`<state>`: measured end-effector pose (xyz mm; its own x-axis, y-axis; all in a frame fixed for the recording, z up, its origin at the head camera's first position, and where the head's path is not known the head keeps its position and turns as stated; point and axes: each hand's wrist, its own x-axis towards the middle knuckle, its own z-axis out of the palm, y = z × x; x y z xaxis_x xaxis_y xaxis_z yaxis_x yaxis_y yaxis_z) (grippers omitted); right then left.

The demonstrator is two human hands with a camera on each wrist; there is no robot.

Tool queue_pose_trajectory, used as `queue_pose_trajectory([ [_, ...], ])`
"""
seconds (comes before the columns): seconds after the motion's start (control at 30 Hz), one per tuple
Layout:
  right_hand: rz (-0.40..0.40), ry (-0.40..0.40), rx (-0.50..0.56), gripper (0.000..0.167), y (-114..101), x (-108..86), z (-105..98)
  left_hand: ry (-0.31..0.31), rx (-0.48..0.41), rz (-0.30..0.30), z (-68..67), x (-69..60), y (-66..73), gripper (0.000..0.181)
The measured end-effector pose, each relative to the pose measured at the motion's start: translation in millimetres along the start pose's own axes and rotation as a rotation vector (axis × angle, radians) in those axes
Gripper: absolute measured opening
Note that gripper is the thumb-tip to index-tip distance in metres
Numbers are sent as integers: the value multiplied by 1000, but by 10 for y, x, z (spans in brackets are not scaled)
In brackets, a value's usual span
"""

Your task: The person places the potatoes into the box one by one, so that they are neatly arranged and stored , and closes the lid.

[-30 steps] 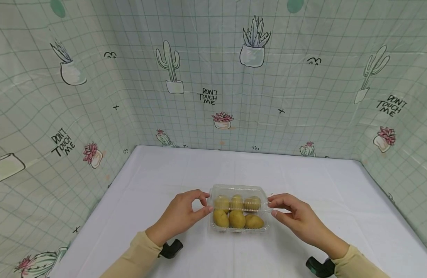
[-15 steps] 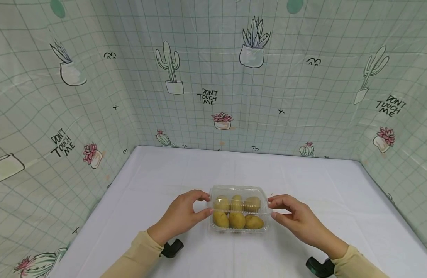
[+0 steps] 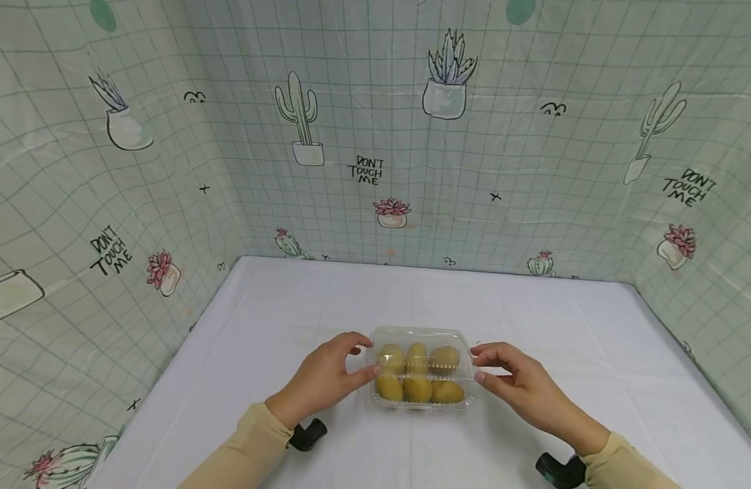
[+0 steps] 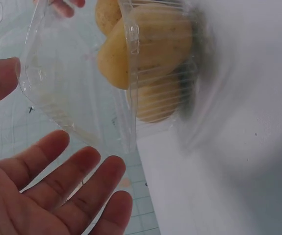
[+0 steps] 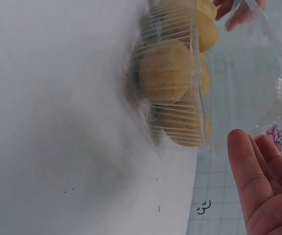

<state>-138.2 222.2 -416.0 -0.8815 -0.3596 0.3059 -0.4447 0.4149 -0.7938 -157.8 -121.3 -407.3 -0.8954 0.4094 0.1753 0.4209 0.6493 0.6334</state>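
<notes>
A clear plastic clamshell box (image 3: 421,406) holds several yellowish potatoes (image 3: 417,389). Its lid (image 3: 412,334) is tilted over them, and both wrist views show it standing apart from the base at the front. At the box's left side is my left hand (image 3: 323,373), its thumb tip touching the lid's edge in the left wrist view; the other fingers (image 4: 77,196) reach out fairly straight beside the lid. My right hand (image 3: 522,380) is at the right side, thumb and forefinger tips at the lid's edge. Its fingers (image 5: 251,181) look extended in the right wrist view.
A white cloth covers the table (image 3: 302,292). Grid-patterned fabric (image 3: 351,115) with cactus drawings rises behind it and on both sides. Dark wrist-worn pieces (image 3: 308,435) show under the sleeves.
The lid's front edge has come down a little over the front potatoes. My left hand has shifted slightly to the right; the right hand has barely moved.
</notes>
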Motion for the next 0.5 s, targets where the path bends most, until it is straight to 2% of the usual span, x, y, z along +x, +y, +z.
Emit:
queue_pose_trajectory([
  [0.27, 57, -58, 44, 35, 43, -17, 13, -112, 17, -56, 37, -10, -44, 72],
  [0.5, 21, -93, 83, 43, 61, -23, 31, -152, 23, -53, 63, -21, -76, 77],
])
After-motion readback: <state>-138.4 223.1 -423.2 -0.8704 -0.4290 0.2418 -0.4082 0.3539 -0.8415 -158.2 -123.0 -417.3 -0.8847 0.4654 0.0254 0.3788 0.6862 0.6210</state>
